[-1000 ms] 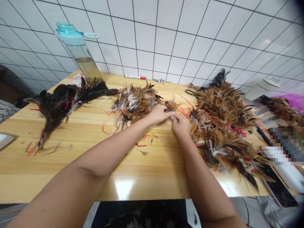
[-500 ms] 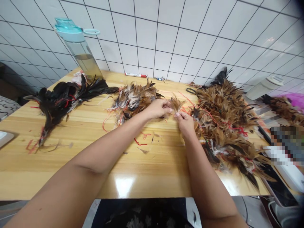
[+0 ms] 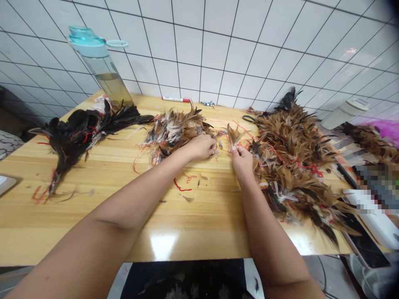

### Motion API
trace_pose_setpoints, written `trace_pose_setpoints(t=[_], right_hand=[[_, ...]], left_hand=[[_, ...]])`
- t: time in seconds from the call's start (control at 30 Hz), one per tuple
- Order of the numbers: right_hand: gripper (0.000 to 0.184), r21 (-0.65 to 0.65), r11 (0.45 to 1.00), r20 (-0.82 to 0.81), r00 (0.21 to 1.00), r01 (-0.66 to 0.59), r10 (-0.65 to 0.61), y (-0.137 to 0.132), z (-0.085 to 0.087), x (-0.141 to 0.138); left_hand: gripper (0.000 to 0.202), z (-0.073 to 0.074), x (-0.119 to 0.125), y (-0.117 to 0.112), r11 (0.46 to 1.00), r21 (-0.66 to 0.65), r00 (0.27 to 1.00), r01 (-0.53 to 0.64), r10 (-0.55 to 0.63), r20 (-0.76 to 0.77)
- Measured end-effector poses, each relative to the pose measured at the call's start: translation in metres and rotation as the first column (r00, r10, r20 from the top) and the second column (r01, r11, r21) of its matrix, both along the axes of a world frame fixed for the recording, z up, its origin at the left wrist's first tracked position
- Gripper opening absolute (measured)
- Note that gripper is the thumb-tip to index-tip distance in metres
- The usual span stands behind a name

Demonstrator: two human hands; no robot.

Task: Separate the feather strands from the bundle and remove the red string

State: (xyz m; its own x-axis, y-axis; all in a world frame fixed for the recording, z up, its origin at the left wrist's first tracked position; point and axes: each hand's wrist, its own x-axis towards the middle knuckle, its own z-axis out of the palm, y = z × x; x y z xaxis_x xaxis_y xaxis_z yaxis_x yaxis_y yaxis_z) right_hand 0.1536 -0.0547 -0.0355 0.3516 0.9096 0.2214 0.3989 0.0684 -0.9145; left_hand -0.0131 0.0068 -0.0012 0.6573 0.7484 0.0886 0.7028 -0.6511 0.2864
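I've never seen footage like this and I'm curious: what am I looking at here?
There is no machine: a person is working bare-handed, filmed by one camera worn on the head, looking forward and down. The right hand pinches a small tuft of brown feathers. The left hand is curled beside a mixed feather pile; whether it holds anything is hidden. On the wooden table lie black feathers at left and brown bunches at right; a bottle stands at the back left.
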Motion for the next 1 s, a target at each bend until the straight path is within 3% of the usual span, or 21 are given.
trace_pose_setpoints(t=[0.27,0.57,0.8,1.0], right_hand=[[0.029,-0.015,1.000,0.121,0.993,0.011,-0.009,0.0010,-0.0022,0.0002],[0.029,-0.044,0.999,0.321,0.947,0.022,-0.007,0.0014,-0.0047,0.0015],[0.021,-0.059,0.996,0.310,0.947,-0.064,0.080,0.0030,-0.0050,-0.0001],[0.026,-0.049,0.998,0.136,0.990,-0.036,0.043,0.0041,-0.0068,0.0038]], left_hand=[[0.015,0.0072,0.0020,-0.0038,0.991,-0.093,0.984,0.100,-0.084,0.159],[0.019,0.0069,0.0062,-0.0044,0.992,0.085,0.976,0.093,-0.108,0.190],[0.018,0.0060,0.0070,-0.0043,0.980,0.156,0.972,0.122,-0.150,0.183],[0.018,0.0089,0.0023,-0.0024,0.980,0.185,0.976,-0.075,0.034,0.216]])
